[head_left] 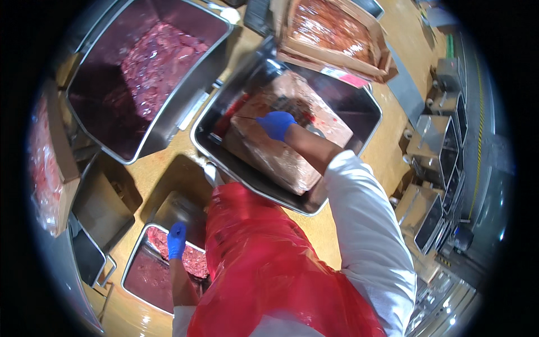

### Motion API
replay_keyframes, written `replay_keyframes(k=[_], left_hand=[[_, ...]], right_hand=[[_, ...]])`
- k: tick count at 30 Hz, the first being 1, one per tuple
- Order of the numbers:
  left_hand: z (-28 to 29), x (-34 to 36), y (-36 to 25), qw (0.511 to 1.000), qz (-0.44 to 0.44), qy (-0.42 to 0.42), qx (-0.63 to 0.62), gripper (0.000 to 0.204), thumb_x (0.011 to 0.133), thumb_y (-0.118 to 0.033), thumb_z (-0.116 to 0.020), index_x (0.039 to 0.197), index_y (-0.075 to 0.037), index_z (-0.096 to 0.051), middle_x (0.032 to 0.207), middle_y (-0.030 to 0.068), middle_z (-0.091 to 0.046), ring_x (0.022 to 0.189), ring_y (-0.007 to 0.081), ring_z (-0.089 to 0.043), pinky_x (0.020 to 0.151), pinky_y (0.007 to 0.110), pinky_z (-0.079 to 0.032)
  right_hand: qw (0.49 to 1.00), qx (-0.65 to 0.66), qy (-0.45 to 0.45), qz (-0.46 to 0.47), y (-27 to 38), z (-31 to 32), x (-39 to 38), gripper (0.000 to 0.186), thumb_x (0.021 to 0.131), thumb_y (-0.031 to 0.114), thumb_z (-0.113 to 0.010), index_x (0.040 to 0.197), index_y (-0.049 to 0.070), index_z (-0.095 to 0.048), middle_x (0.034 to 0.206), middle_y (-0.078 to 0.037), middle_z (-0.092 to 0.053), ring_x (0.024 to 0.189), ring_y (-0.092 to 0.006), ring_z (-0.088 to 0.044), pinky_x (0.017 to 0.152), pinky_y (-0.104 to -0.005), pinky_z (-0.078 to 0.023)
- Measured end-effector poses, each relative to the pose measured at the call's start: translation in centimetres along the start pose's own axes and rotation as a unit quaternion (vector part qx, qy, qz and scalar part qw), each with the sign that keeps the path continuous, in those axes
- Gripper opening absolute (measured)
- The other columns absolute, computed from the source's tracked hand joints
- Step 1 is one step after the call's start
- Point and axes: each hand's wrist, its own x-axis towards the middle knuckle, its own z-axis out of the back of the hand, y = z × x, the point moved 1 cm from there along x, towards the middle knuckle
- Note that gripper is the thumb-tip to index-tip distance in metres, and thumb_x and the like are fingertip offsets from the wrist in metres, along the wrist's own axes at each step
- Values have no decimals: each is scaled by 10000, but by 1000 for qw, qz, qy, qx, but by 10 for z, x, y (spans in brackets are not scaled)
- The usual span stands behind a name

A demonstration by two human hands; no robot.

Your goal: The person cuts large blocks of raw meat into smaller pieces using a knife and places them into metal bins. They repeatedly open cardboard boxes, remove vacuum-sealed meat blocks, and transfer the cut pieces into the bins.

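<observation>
A large, pale brown block, apparently frozen meat in clear plastic film, lies tilted inside a steel tub in front of me. My right hand, in a blue glove, is closed over the block's left part. A thin dark tool sticks out leftward from its fingers; its exact kind is unclear. Dark and red patches mark the block's upper face. My left hand, also gloved in blue, hangs low at my left with its fingers curled. Below it is a smaller steel tub with red meat inside.
A big steel tub with meat pieces stands at the far left. Beyond the middle tub sits an open cardboard box of film-covered meat. Another meat box is at the left edge. Several steel carts line the right side.
</observation>
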Motion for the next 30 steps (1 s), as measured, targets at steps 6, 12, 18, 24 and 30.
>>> replay_keyframes(k=[6,12,18,24,30], left_hand=[[-37,-32,17,995,48,45,73,264,974,-241,-606,1117,-27,-664,953,121,-696,856,145,-634,783,329,-521],[-52,-18,-46,990,-32,56,123,284,971,-223,-611,1149,-5,-654,940,148,-711,844,148,-641,778,324,-521],[-65,22,-166,994,-106,17,2,299,952,-196,-637,1179,-2,-654,944,142,-707,860,169,-651,786,313,-519],[-168,99,-286,935,-315,148,72,303,912,-202,-653,1159,-28,-665,1123,188,-678,1037,353,-651,917,412,-514],[-328,194,-296,752,-468,255,388,362,882,-172,-577,1231,-82,-610,1254,159,-610,1135,381,-587,973,477,-485]], right_hand=[[986,-27,132,-101,-160,-44,-126,340,1040,358,-400,1322,291,-578,968,-128,-695,839,-298,-709,703,-440,-555],[963,-56,154,-213,-270,-62,-236,287,986,275,-503,1181,190,-696,989,-125,-728,938,-357,-702,719,-451,-569],[930,-138,226,-257,-270,-32,-268,359,912,127,-535,1246,164,-661,1003,-145,-720,937,-365,-701,741,-459,-580],[958,-14,21,-287,-226,-15,-290,386,950,212,-474,1284,106,-637,1045,-219,-703,966,-405,-680,793,-495,-561],[853,231,-264,-387,-76,-55,-331,574,962,147,-558,1508,167,-381,920,-278,-672,786,-457,-663,675,-526,-522]])
